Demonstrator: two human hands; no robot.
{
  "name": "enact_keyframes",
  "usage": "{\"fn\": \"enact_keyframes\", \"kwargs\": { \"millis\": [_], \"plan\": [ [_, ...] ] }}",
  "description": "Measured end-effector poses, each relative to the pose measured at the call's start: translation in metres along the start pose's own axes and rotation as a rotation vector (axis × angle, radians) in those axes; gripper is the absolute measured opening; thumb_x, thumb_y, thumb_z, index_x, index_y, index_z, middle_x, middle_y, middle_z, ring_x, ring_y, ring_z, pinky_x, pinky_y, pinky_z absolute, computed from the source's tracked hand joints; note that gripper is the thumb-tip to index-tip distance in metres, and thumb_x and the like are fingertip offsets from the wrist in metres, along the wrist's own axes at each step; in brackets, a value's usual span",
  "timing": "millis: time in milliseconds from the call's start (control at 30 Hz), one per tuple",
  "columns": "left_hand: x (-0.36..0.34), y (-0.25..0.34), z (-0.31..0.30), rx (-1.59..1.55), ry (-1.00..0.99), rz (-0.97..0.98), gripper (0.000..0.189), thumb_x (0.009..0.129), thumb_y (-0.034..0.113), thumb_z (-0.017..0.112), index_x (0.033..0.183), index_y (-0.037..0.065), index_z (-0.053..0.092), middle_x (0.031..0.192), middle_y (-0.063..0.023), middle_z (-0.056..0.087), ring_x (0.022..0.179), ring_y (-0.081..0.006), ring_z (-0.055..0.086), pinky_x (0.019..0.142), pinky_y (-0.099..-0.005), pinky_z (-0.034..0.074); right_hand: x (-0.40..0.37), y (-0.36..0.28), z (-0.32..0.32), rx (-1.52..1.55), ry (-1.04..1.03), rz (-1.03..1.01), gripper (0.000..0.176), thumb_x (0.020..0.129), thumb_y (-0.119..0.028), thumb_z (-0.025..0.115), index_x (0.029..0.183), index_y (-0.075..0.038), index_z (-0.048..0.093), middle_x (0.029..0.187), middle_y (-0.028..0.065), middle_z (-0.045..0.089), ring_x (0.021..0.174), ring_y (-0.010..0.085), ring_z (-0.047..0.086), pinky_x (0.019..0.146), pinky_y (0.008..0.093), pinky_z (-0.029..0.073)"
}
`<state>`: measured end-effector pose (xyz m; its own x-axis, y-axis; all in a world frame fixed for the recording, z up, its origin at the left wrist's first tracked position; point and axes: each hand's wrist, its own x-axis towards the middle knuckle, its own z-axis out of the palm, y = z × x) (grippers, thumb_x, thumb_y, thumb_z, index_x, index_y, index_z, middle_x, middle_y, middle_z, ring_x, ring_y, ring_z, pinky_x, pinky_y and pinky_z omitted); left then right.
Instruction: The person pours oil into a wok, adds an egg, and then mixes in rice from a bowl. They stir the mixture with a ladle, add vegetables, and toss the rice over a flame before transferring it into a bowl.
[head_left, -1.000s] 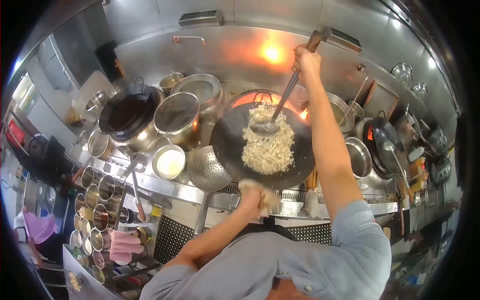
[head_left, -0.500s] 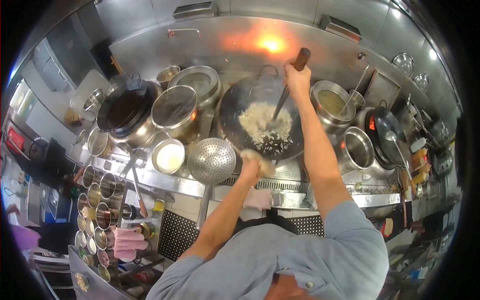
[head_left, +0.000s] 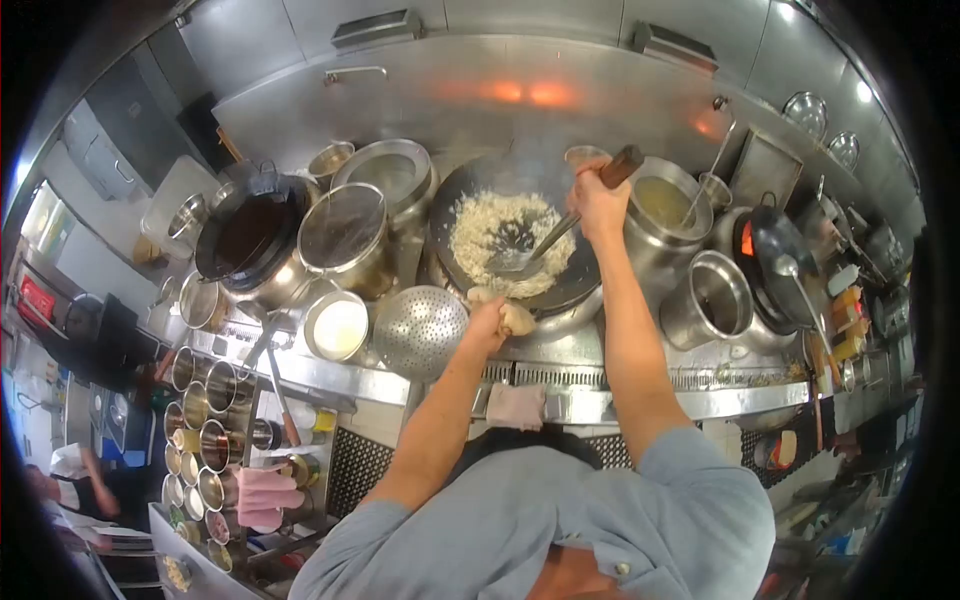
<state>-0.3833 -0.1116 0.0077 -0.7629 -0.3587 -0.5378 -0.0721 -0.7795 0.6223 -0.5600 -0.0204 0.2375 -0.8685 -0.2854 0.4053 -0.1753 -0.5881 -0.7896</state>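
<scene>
My right hand (head_left: 600,205) is closed round the wooden handle of a wok spatula (head_left: 552,236). The spatula's metal head rests low in a large dark wok (head_left: 575,280), among white rice (head_left: 480,228) with bits of egg-like food in it. At the wok's near edge, my left hand (head_left: 487,322) grips a folded beige cloth (head_left: 518,320) against the rim; whether a wok handle lies under it is hidden. Just left of that hand sits a perforated strainer ladle (head_left: 420,330), its bowl facing up.
Left of the wok stand a pot topped by a mesh strainer (head_left: 343,225), a bowl of pale liquid (head_left: 340,328) and a dark oil wok (head_left: 250,235). On the right are a broth pot (head_left: 662,200), a steel pot (head_left: 715,295) and a tilted wok (head_left: 782,250). Another person (head_left: 85,480) is at far left.
The wok has tipped and shifted slightly left. Rice has spread into a ring, and the spatula, upright before, now slants left with its head nearer me. The flame glow on the back wall has dimmed.
</scene>
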Motion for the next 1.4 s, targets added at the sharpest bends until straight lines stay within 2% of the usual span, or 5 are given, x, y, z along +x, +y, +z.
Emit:
{"fn": "enact_keyframes", "kwargs": {
  "millis": [1067, 1100, 1167, 1333, 1400],
  "plan": [
    [-0.077, -0.025, 0.033, -0.053, 0.030, 0.203, 0.008, 0.094, 0.012, 0.047, 0.098, 0.005, 0.048, 0.084, -0.0094, 0.058, 0.064, -0.0193, 0.059, 0.050, -0.0323, 0.049, -0.078, -0.012, -0.022, -0.524, 0.007, -0.256, 0.004, 0.087, -0.006, 0.057, 0.084, -0.005, 0.057, 0.069, -0.0002, 0.056, 0.056, 0.0116, 0.052, 0.050, 0.0267, 0.040],
    [-0.088, -0.043, 0.023, -0.063, 0.124, 0.220, 0.018, 0.092, 0.008, 0.048, 0.111, 0.005, 0.048, 0.095, -0.0113, 0.059, 0.073, -0.0193, 0.062, 0.055, -0.0335, 0.052, -0.110, -0.028, -0.051, -1.103, -0.303, -0.206, 0.009, 0.090, -0.011, 0.056, 0.096, -0.007, 0.060, 0.081, 0.0001, 0.060, 0.064, 0.0121, 0.054, 0.056, 0.0259, 0.043],
    [-0.128, -0.043, 0.021, -0.025, 0.072, 0.301, 0.033, 0.087, 0.002, 0.047, 0.119, 0.006, 0.044, 0.100, -0.0142, 0.060, 0.079, -0.0245, 0.063, 0.061, -0.0362, 0.053, -0.177, -0.049, -0.084, 0.094, -0.092, 0.994, 0.050, 0.087, -0.016, 0.053, 0.136, -0.014, 0.046, 0.112, 0.0095, 0.058, 0.086, 0.0199, 0.060, 0.074, 0.0368, 0.051],
    [-0.062, -0.023, 0.006, -0.083, 0.082, 0.084, 0.024, 0.086, 0.006, 0.044, 0.109, 0.007, 0.051, 0.092, -0.0139, 0.065, 0.072, -0.0306, 0.066, 0.058, -0.0412, 0.054, -0.180, -0.006, -0.122, 0.562, -0.305, 1.035, 0.046, 0.078, -0.011, 0.050, 0.124, -0.006, 0.046, 0.070, 0.0021, 0.051, 0.053, 0.0131, 0.052, 0.047, 0.0301, 0.045],
    [-0.067, -0.004, 0.034, -0.085, 0.140, 0.013, 0.017, 0.092, 0.017, 0.044, 0.104, 0.009, 0.053, 0.094, -0.0119, 0.064, 0.073, -0.0250, 0.065, 0.049, -0.0378, 0.051, -0.153, -0.086, -0.070, -0.177, -0.465, 1.035, 0.035, 0.078, -0.006, 0.048, 0.112, -0.005, 0.054, 0.062, -0.0014, 0.045, 0.040, 0.0087, 0.040, 0.035, 0.0252, 0.034]
  ]
}}
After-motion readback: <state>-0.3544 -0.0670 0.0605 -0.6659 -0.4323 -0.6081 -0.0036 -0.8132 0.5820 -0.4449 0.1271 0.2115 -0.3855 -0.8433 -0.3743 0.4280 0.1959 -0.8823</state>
